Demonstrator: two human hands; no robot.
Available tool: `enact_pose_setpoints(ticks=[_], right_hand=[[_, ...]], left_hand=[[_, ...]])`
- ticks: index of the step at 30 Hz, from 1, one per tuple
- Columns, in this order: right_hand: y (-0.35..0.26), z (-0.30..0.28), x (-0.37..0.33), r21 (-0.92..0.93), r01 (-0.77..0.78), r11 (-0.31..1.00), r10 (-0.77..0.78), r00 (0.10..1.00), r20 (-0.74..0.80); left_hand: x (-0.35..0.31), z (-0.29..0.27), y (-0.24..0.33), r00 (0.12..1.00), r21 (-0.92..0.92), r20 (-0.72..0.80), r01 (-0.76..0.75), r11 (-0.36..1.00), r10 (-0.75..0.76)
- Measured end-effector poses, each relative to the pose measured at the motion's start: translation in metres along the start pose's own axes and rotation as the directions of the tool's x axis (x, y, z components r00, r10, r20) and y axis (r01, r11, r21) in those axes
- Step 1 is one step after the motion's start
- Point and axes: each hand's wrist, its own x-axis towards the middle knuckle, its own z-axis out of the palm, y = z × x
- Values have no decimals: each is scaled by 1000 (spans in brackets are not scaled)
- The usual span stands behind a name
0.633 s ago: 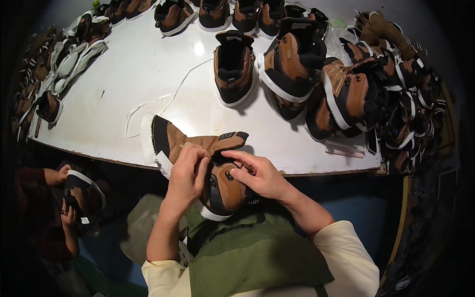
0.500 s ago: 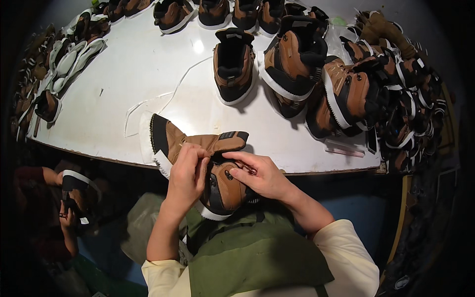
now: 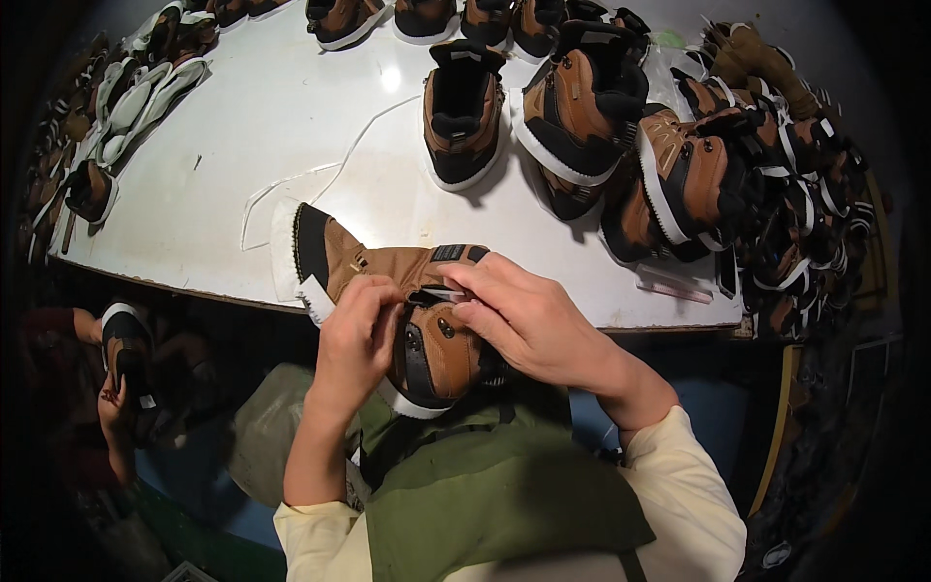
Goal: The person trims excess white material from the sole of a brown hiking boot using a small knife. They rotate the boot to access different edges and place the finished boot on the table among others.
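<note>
A brown-and-black high-top shoe (image 3: 448, 364) with a white sole sits against my green apron, its opening facing the table. Beyond it, another brown shoe (image 3: 383, 260) lies on its side over the table edge, a white sole at its left. My left hand (image 3: 357, 335) is closed, thumb and fingers pinched at the near shoe's opening; whether a thread is between them is too small to tell. My right hand (image 3: 529, 315) grips a slim metal tool (image 3: 441, 293), whose pointed end reaches into that opening. Its handle is hidden in my fingers, so its exact kind is unclear.
On the white table (image 3: 291, 116) stand a single shoe (image 3: 464, 116) and stacked shoes (image 3: 582, 107). More shoes pile up at right (image 3: 776, 184). Pale insoles (image 3: 136, 112) lie at far left, a white cord (image 3: 335, 179) mid-table. At lower left, a co-worker's hands hold a shoe (image 3: 128, 349).
My right hand has moved up and over the shoe's opening, and the metal tool now shows between its fingers. My left hand stays pinched. The co-worker's shoe has shifted left and upward.
</note>
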Motion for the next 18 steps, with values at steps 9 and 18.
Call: enact_pose_setpoints(ticks=[9, 18], right_hand=[[6, -7, 8, -264, 188, 946, -154, 977, 144], [8, -1, 6, -369, 210, 905, -141, 968, 206]], left_hand=[[-15, 9, 3, 995, 33, -82, -54, 998, 56], [-23, 12, -3, 994, 9, -49, -96, 995, 97]])
